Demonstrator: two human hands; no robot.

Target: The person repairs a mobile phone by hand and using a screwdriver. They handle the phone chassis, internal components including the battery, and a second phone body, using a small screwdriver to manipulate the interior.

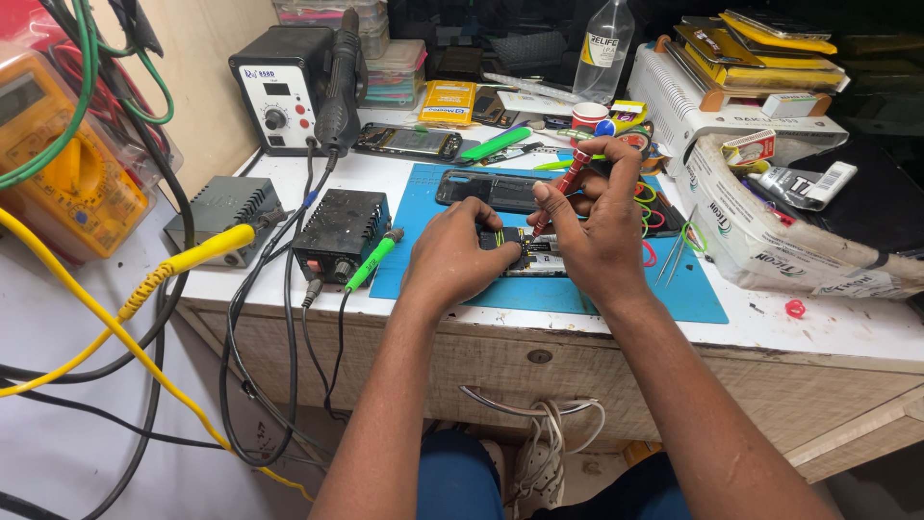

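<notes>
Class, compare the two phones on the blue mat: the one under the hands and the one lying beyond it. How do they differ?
The near opened phone is steadied by the left hand while the right hand sets a red screwdriver on it; the far phone lies untouched. The near one shows inner parts; the far one looks dark and plain. Both lie flat on the blue mat.

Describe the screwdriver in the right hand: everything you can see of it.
The screwdriver is slim, with a red handle that looks metallic, ringed by silvery bands, narrowing to a thin dark shaft. It stands tilted, top leaning away to the right, tip down on the opened phone lying on the blue mat. The right hand pinches it, one finger capping its top. The left hand rests on the phone beside the tip. The tip itself is too small to make out.
</notes>
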